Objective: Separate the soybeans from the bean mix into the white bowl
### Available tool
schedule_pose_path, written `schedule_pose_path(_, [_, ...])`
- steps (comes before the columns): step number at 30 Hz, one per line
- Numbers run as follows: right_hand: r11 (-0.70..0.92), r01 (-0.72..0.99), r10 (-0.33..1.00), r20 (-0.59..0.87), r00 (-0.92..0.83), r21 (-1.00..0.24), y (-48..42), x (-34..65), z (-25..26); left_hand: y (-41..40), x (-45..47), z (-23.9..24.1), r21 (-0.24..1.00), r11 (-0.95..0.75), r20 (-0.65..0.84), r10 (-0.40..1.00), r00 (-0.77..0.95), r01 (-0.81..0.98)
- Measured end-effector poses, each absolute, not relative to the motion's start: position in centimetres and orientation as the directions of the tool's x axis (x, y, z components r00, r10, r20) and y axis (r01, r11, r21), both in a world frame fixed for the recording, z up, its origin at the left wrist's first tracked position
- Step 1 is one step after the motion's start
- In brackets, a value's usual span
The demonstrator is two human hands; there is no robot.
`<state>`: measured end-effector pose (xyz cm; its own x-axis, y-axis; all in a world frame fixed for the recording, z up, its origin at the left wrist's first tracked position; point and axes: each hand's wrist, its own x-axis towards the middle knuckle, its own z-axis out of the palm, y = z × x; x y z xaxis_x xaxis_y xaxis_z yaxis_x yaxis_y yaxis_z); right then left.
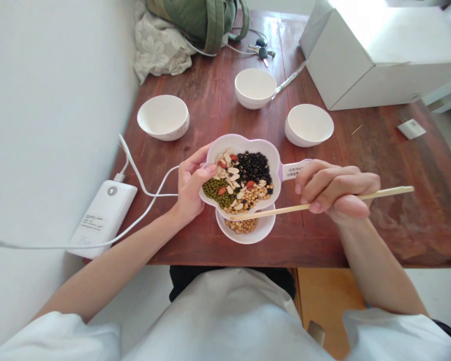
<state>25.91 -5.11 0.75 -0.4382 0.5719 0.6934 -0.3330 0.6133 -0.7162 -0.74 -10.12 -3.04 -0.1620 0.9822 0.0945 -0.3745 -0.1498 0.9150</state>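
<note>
Well, left to right, placed by the flower-shaped dish (244, 144): a white power bank (103, 218) with cable, well left of it; the left hand (191, 188), fingers curled, gripping its rim; mixed beans, seeds and goji berries (238, 183) inside it; a small white bowl (263, 232) of yellow beans beneath its near edge; three white bowls (254, 87) beyond it; the right hand (332, 193), pinching wooden chopsticks (281, 210) across its near rim.

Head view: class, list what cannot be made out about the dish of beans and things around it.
Head view:
- White bowl: contents mostly hidden by the flower-shaped dish.
- Handle label: print too small to read; right hand covers its end.
- Wooden chopsticks: right hand hides their middle.
- Green backpack: cut off by the top edge.
</note>
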Motion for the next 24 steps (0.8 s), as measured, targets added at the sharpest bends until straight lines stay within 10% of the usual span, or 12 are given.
schedule_pose_path(24, [0.678, -0.293, 0.502, 0.716, -0.485, -0.674, -4.75, 25.5, 1.12, -9.93, -0.39, -2.72, 0.923, -0.141, 0.07, 0.977, -0.203, -0.359])
